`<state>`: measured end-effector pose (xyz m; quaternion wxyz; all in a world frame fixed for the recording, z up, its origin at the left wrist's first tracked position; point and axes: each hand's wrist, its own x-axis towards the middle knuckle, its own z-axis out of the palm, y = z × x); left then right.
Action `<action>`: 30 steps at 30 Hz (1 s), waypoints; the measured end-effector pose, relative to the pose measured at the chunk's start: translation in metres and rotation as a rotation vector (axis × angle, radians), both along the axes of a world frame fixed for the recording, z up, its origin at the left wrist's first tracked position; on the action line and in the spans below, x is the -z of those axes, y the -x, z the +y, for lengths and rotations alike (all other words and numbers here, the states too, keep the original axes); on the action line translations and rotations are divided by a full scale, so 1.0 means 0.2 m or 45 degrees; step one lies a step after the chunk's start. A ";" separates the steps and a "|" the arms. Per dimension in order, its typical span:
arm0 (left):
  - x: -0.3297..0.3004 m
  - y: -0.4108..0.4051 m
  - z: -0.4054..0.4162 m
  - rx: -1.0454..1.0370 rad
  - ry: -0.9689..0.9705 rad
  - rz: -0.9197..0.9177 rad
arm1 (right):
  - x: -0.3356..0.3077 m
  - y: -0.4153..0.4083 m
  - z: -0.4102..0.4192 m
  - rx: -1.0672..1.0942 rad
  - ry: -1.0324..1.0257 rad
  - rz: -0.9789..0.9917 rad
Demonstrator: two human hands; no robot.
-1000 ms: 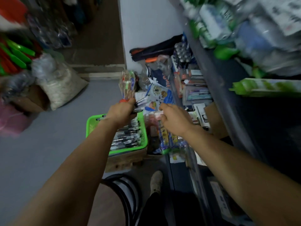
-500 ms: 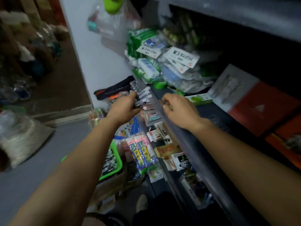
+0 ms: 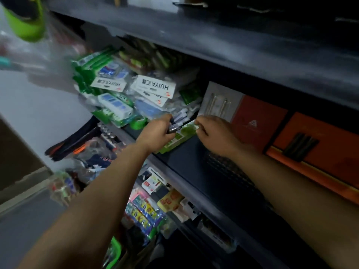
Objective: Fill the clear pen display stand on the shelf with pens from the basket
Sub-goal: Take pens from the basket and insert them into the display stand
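Pens (image 3: 177,121): blurred; lower ends hidden inside left hand (image 3: 157,133).
Green basket (image 3: 114,251): seven o'clock, mostly behind forearm.

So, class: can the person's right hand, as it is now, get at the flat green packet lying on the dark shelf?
Probably yes: the right hand is right beside the green packet, with nothing between them.

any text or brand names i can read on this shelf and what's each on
"HUIYA", upside down: larger white header card on a bagged pack.
"HUIYA", upside down: smaller white card to its left.
Orange box: pale triangle logo, text beneath too blurred.
Packets on lower shelf: print too blurred to read.
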<state>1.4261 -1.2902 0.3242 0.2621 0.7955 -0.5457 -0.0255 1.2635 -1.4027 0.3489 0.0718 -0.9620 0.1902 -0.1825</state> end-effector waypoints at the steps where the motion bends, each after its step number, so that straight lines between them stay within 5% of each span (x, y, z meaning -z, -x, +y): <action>1: 0.00 -0.03 -0.05 0.035 -0.009 0.012 | 0.00 0.00 -0.04 0.030 -0.027 0.006; 12: 0.04 -0.01 -0.36 0.446 0.085 0.242 | 0.08 0.15 -0.10 0.354 -0.021 -0.061; 18: 0.14 0.20 -0.22 0.644 0.153 0.566 | 0.14 0.38 0.10 0.544 0.088 -0.073; 30: 0.26 0.63 0.12 1.073 0.134 1.066 | 0.11 0.67 0.57 0.668 -0.247 -0.143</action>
